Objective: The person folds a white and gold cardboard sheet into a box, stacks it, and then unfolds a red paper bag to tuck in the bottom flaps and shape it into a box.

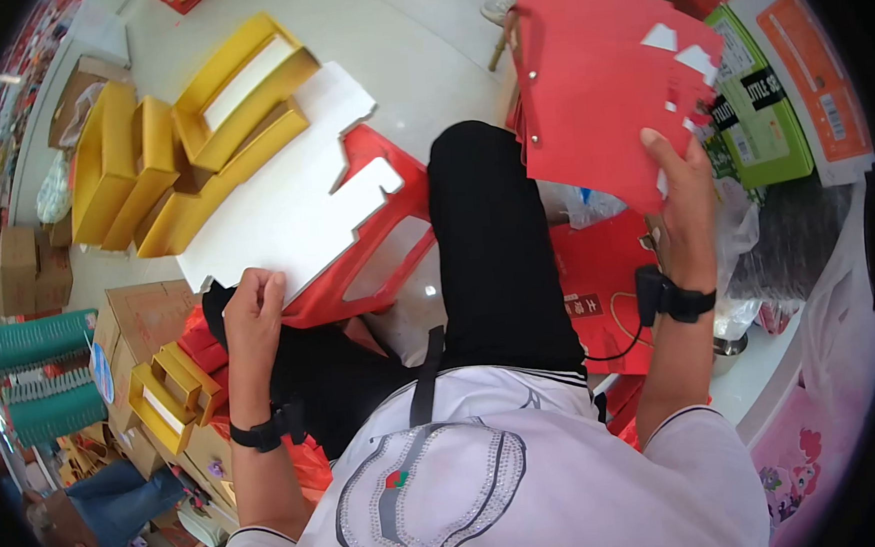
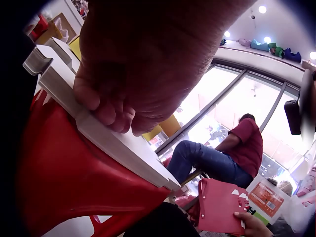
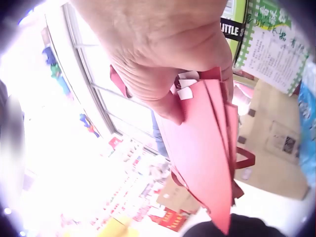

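Observation:
In the head view my right hand (image 1: 688, 193) grips a fanned stack of flat red paper bags (image 1: 596, 83) by the lower right edge, thumb on top. The bags have metal eyelets on one side and white patches on the other. In the right wrist view several layers of the bags (image 3: 197, 138) hang below the hand, with a red strap at one side. My left hand (image 1: 256, 300), fingers bent, rests at the near edge of a stack of white notched card sheets (image 1: 274, 218). I cannot tell whether it pinches a sheet. A red plastic stool (image 1: 396, 176) supports the stack.
Gold open boxes (image 1: 236, 90) stand at the far end of the sheets. More small gold boxes (image 1: 170, 400) and cartons (image 1: 145, 316) are at left. Another red bag (image 1: 599, 289) lies right of my knee. A green box (image 1: 763, 103) stands at right. A seated person (image 2: 242, 148) is beyond.

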Motion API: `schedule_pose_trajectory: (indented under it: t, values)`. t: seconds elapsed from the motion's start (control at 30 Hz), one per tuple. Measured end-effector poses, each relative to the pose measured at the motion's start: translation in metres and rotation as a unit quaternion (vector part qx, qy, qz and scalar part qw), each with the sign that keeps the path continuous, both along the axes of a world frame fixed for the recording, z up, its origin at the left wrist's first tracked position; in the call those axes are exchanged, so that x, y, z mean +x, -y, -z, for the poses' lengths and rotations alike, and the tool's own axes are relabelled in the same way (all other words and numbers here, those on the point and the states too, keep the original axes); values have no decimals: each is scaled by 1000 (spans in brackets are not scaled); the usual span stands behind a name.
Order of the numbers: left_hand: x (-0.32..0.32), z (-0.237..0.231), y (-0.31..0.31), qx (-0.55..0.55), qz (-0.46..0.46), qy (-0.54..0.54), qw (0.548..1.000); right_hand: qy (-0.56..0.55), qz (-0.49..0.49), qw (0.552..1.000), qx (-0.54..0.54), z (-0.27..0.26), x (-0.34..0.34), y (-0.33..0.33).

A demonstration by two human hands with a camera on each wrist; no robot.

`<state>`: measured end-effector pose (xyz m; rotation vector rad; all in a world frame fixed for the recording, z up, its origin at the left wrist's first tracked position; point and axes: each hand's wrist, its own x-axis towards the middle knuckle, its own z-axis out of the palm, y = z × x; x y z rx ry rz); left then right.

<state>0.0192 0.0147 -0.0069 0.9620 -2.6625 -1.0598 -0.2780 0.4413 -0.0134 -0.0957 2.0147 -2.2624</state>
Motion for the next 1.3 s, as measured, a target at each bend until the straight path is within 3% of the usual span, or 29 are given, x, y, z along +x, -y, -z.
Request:
schedule_pose_trajectory:
  t: [0.07,0.23,0.37,0.47,0.6,0.7,0.8,0.83,0.87,1.0,1.1,1.13,1.3]
  values:
    - [-5,-16,-14,76,-5,-40,996,17,-22,997,-77,-30,17,21]
    - [-2,-43,-38,220,46,-130,966,103,-204,969,-97,-48,73,68]
    - [31,-33,-36,416,68,-205,883,149,-387,908,55,-38,90,94]
    - [53,-27,-28,387,25,-200,900,158,-500,839,149,-54,99,136]
    - [74,-23,-13,402,-53,-204,891,153,-559,809,100,-39,90,185]
    - [82,-17,-7,382,-117,-232,887,157,-621,755,138,-41,76,222]
    - [88,-17,-9,386,-170,-236,876,68,-660,708,243,-50,60,264]
    - [91,-12,-12,387,-183,-241,871,31,-668,689,280,-56,61,274]
    - [94,-8,-15,389,-196,-246,866,1,-666,700,256,-63,67,281]
    - [103,1,-18,370,-224,-188,882,-154,-654,634,383,-64,57,323]
    - [100,-4,-17,303,-225,-145,915,-276,-597,638,400,-60,59,335]
    - [101,-2,-16,270,-232,-129,926,-254,-590,652,402,-63,62,337]
    - [106,-14,-19,156,-266,-81,948,-474,-402,722,304,-27,71,319]
